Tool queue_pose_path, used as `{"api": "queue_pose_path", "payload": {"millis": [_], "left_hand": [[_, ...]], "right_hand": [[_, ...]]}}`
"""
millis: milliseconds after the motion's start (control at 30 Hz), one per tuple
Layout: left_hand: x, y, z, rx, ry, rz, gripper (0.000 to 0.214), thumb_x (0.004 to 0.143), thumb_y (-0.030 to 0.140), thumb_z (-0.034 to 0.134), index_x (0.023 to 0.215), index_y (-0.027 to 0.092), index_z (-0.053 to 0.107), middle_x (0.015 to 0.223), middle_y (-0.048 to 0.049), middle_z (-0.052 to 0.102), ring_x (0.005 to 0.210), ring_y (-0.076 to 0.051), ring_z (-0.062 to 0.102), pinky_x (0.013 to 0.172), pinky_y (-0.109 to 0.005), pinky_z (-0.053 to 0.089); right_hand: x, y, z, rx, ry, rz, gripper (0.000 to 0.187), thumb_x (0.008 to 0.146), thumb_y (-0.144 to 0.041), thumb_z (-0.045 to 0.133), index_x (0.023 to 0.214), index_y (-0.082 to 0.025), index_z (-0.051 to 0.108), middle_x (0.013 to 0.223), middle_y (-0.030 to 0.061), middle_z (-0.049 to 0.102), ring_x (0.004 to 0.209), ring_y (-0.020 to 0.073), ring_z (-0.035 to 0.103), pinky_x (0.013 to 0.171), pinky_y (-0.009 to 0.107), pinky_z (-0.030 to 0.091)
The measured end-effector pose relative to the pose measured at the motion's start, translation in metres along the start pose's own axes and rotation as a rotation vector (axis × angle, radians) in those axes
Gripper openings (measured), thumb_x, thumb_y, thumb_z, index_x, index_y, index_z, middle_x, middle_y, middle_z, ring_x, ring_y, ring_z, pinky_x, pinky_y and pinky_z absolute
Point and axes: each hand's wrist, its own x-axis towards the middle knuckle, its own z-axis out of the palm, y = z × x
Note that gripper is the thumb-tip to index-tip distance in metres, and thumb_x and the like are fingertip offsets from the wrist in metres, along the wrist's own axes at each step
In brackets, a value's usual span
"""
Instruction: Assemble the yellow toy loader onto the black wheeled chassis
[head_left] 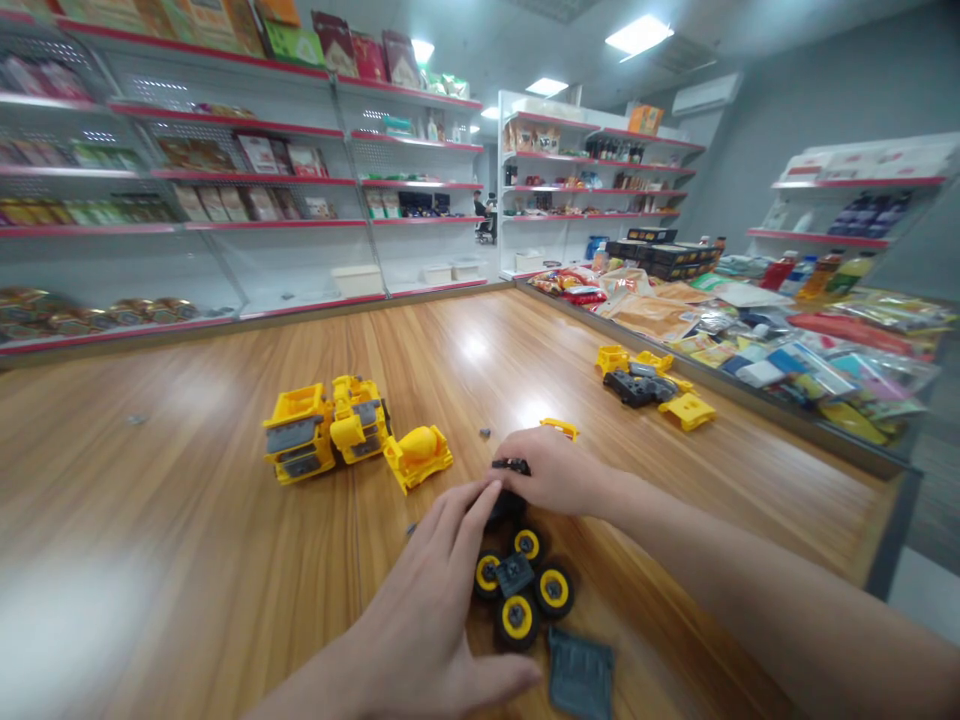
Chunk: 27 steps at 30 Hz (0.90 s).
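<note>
My right hand [551, 470] is closed around a small black toy part [510, 466], most of it hidden by the fingers. Stretched out towards it, my left hand [442, 590] has its fingertips at the same part and its thumb held apart. Just below the fingers lie several black wheels with yellow hubs [554, 591] around a dark grey block [514, 575]. A flat dark grey plastic piece [581, 673] rests nearer to me. Behind my right hand, a yellow plastic piece [560, 428] shows in part.
Yellow toy trucks [300, 435] stand left of centre beside a yellow mixer drum piece [420, 455]. A small grey bit [485, 433] lies behind my hands. More yellow and black toy parts [645, 385] sit at the right, near packaged goods [750, 340]. Stocked shelves [247, 175] line the back.
</note>
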Motion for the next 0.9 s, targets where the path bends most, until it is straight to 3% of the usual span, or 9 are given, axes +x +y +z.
{"api": "queue_pose_path", "payload": {"millis": [167, 267, 500, 600, 733, 900], "left_hand": [[-0.001, 0.001, 0.004, -0.015, -0.019, -0.036, 0.102, 0.076, 0.035, 0.069, 0.155, 0.023, 0.005, 0.156, -0.0132, 0.025, 0.144, -0.03, 0.028, 0.118, -0.05, 0.034], [-0.002, -0.001, 0.004, -0.024, -0.019, -0.045, 0.1, 0.076, 0.031, 0.068, 0.154, 0.023, 0.006, 0.156, -0.0123, 0.025, 0.144, -0.028, 0.028, 0.118, -0.049, 0.034], [-0.003, -0.001, 0.003, -0.005, 0.009, -0.045, 0.094, 0.077, 0.032, 0.068, 0.152, 0.026, 0.012, 0.152, -0.0118, 0.032, 0.14, -0.03, 0.033, 0.116, -0.052, 0.036], [-0.003, -0.001, 0.003, 0.0, 0.011, -0.053, 0.094, 0.077, 0.031, 0.068, 0.152, 0.026, 0.013, 0.151, -0.0123, 0.032, 0.14, -0.03, 0.033, 0.116, -0.052, 0.036], [-0.001, -0.002, 0.003, -0.005, 0.015, -0.058, 0.092, 0.076, 0.029, 0.068, 0.152, 0.025, 0.016, 0.15, -0.0123, 0.034, 0.139, -0.03, 0.034, 0.115, -0.05, 0.037], [-0.001, -0.002, 0.003, -0.007, 0.02, -0.046, 0.091, 0.077, 0.028, 0.067, 0.151, 0.024, 0.016, 0.149, -0.0121, 0.035, 0.138, -0.028, 0.035, 0.116, -0.048, 0.036]], "right_hand": [[0.001, -0.002, -0.009, 0.077, -0.106, -0.134, 0.022, 0.091, -0.027, 0.055, 0.092, -0.015, 0.073, 0.088, 0.0066, 0.073, 0.081, 0.0157, 0.064, 0.071, 0.024, 0.041], [-0.001, -0.003, -0.016, 0.095, -0.101, -0.163, 0.025, 0.091, -0.032, 0.057, 0.095, -0.014, 0.074, 0.089, 0.0074, 0.072, 0.082, 0.0159, 0.064, 0.073, 0.024, 0.042], [-0.005, 0.002, -0.033, 0.118, -0.176, -0.071, 0.026, 0.084, -0.039, 0.067, 0.098, -0.018, 0.075, 0.082, 0.0042, 0.073, 0.071, 0.013, 0.061, 0.064, 0.022, 0.039], [-0.005, 0.003, -0.035, 0.062, -0.184, -0.046, 0.024, 0.084, -0.038, 0.065, 0.087, -0.017, 0.075, 0.074, 0.0033, 0.071, 0.063, 0.0108, 0.057, 0.059, 0.022, 0.034], [-0.005, 0.003, -0.038, -0.024, -0.182, -0.047, 0.036, 0.087, -0.042, 0.06, 0.067, -0.013, 0.069, 0.058, 0.0014, 0.062, 0.053, 0.0083, 0.041, 0.054, 0.024, 0.026], [-0.006, 0.003, -0.041, -0.02, -0.309, -0.03, 0.027, 0.088, -0.03, 0.055, 0.072, -0.014, 0.07, 0.059, 0.0005, 0.06, 0.051, 0.0082, 0.039, 0.052, 0.024, 0.025]]}}
